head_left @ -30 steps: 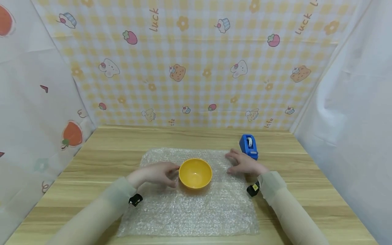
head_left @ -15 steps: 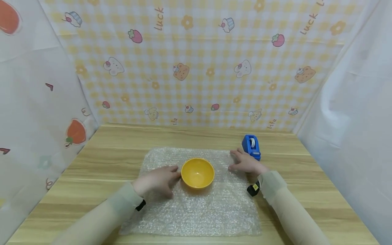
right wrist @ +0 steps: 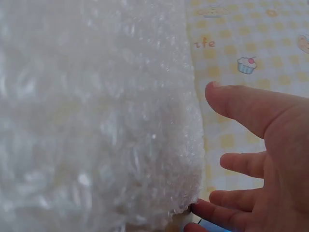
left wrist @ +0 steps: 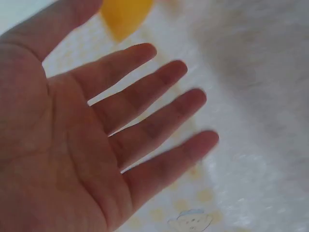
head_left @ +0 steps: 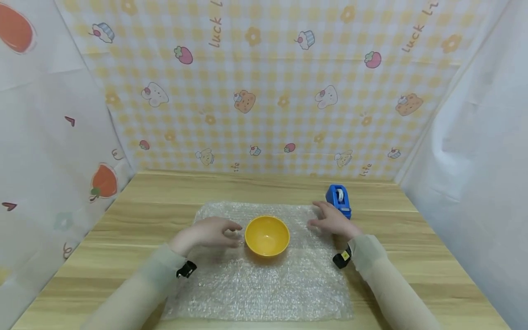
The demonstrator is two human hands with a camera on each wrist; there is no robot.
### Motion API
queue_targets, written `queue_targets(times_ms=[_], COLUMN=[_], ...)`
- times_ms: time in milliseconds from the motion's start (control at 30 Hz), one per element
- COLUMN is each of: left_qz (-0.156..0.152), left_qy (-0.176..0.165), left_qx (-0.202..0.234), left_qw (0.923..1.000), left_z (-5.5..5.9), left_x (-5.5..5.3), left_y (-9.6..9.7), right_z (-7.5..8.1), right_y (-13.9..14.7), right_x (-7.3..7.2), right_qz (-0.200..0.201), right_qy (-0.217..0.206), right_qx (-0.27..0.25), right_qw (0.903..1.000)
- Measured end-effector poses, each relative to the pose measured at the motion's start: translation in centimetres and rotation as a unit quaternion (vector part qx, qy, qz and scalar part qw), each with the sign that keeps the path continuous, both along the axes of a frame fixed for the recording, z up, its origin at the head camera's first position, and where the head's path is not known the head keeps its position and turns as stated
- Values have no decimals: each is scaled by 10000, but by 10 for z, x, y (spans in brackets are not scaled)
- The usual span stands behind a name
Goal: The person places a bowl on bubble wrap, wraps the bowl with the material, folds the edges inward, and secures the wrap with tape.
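A yellow bowl (head_left: 267, 236) stands upright on a flat sheet of bubble wrap (head_left: 264, 288). To its left my left hand (head_left: 210, 232) hovers with fingers loosely extended, a small gap between fingertips and bowl. In the left wrist view the palm (left wrist: 67, 125) shows bare with fingers spread, and part of the yellow bowl (left wrist: 125, 17) appears at the top. My right hand (head_left: 333, 220) is at the bubble wrap's far right corner. Its fingers are extended, one fingertip by the sheet's edge in the right wrist view; whether it touches cannot be told.
Just behind the right hand, a blue tape dispenser (head_left: 339, 199) with a roll of tape stands on the wooden table (head_left: 165, 188). A patterned cloth backdrop (head_left: 264, 123) rises at the table's far edge, with white cloths at both sides.
My left hand came away from the bowl's left side, leaving a gap. The right hand stays near the same corner. The bowl rests in the same place on the sheet; the head view shifted slightly.
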State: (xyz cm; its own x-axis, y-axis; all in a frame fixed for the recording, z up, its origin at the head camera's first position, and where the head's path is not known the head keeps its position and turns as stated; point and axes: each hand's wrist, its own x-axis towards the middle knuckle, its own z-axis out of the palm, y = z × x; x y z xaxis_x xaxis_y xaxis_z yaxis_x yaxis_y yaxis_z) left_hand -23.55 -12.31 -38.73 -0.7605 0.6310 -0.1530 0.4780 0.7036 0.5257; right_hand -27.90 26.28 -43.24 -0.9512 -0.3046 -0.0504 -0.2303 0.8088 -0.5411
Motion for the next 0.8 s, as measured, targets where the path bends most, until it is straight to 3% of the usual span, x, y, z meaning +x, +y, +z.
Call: queue_targets(times_ms=[133, 200, 267, 333, 433, 500, 800], left_qz=[231, 172, 150, 132, 164, 153, 69], left_qy=[-26, -425, -1074, -1746, -2310, -2434, -2612], left_qx=[387, 703, 1050, 1400, 1757, 1886, 2137], left_qw=[9990, 9965, 9885, 9745, 9568, 9513, 9413], left_z=[5, 3, -3, -11, -22, -27, -37], left_x=[-9, -11, -11, -10, -11, -12, -15], left_y=[-2, -4, -5, -6, -6, -6, -3], right_z=[0, 1, 3, 6, 9, 10, 11], right_y=[0, 0, -1, 0, 2, 3, 3], right_x=[2, 3, 4, 4, 3, 2, 3], right_qz=[-224, -273, -308, -304, -323, -349, -550], right_qy=[-126, -194, -282, -352, -447, -495, -531], right_qx=[-284, -428, -578, -670, -745, -760, -737], right_qw=[9993, 9985, 9975, 9967, 9957, 9953, 9943])
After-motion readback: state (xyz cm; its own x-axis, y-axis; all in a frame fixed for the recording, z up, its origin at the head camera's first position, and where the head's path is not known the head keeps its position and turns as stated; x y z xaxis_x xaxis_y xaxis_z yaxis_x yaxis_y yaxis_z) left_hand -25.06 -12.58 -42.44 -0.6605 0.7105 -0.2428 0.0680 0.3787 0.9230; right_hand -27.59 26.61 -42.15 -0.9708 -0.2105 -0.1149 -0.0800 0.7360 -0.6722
